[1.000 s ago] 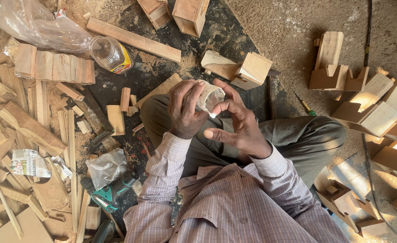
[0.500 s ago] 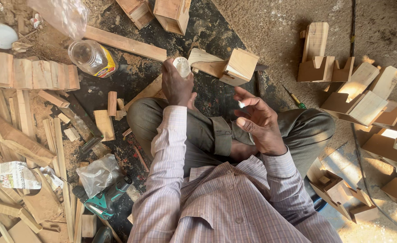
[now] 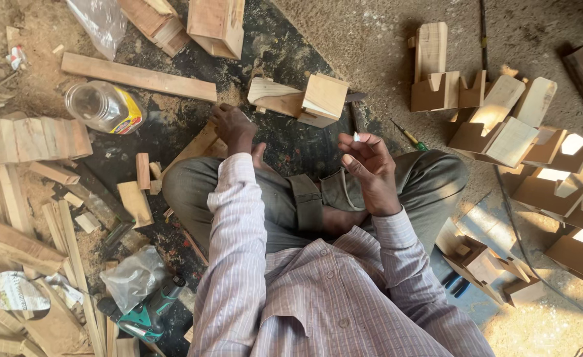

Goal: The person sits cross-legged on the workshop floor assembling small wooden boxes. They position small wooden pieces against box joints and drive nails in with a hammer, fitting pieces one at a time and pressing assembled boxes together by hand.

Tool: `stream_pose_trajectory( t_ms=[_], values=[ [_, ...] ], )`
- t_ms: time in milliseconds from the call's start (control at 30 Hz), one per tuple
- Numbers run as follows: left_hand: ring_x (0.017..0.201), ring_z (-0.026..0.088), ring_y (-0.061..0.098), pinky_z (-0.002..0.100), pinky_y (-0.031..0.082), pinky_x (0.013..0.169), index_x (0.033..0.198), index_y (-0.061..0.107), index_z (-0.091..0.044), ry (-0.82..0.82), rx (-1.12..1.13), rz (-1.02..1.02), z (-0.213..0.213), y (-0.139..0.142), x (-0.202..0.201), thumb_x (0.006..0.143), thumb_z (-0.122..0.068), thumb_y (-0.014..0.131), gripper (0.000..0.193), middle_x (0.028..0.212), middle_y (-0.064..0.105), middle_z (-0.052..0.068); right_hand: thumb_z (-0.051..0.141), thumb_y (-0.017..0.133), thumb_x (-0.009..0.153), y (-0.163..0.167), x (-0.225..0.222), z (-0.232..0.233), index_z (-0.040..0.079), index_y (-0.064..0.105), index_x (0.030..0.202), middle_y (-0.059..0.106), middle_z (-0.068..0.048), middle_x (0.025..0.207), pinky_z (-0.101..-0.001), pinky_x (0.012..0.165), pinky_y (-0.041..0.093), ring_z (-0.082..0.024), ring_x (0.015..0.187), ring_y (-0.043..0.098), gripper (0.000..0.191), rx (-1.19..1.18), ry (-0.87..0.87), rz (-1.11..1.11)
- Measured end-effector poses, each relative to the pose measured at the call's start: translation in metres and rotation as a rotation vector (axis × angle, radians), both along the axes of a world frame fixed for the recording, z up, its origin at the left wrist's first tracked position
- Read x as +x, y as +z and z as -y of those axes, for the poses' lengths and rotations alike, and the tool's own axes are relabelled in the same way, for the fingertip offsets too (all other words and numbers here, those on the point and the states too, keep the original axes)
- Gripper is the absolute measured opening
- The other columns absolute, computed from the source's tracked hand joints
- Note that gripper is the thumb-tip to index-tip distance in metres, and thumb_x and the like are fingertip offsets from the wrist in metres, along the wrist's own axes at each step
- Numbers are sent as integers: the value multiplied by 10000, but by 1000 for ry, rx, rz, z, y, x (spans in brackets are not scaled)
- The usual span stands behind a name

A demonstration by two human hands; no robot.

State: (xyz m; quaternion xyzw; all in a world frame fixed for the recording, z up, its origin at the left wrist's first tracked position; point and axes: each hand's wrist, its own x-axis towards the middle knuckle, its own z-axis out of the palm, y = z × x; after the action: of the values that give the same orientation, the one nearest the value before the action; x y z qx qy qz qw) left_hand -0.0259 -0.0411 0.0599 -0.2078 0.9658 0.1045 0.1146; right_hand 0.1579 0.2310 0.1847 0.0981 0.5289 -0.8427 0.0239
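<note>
1. While you sit cross-legged on the floor (image 3: 384,39), your left hand (image 3: 233,127) reaches forward past your knee, knuckles up, fingers curled down onto a flat board (image 3: 199,147) lying there; whether it grips the board you cannot tell.
2. Your right hand (image 3: 368,168) is raised above your lap, palm toward you, thumb and forefinger pinched on a tiny pale piece (image 3: 355,137), too small to identify.
3. Just beyond both hands lies a wooden block (image 3: 301,98) with a sloped top, apart from your left hand.
4. Left of the left hand, a clear jar (image 3: 104,106) lies on its side below a long plank (image 3: 139,77).
5. Near the floor's right edge sit notched wooden boxes (image 3: 503,125).
6. By your left elbow lies a green drill (image 3: 147,312) beside a plastic bag (image 3: 131,276).
</note>
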Motion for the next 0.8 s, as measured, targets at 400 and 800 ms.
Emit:
stream_pose_trajectory(
  t_ms=[400, 800],
  values=[
    [986, 285, 731, 418, 630, 806, 1263, 541, 28, -127, 1008, -83, -122, 25, 1, 914, -634, 642, 755, 1130, 707, 214, 229, 790, 954, -105, -90, -5, 77, -34, 1640, 614, -301, 1345, -436, 1005, 572, -305, 1213, 648, 1082, 441, -164, 41],
    [933, 443, 728, 541, 569, 782, 1003, 689, -9, -163, 620, -76, -167, 27, -35, 927, -776, 420, 816, 1002, 705, 279, 278, 768, 975, -128, -108, -11, 88, -42, 1661, 733, -187, 1061, -383, 866, 591, -248, 988, 735, 1079, 452, -203, -46]
  ],
)
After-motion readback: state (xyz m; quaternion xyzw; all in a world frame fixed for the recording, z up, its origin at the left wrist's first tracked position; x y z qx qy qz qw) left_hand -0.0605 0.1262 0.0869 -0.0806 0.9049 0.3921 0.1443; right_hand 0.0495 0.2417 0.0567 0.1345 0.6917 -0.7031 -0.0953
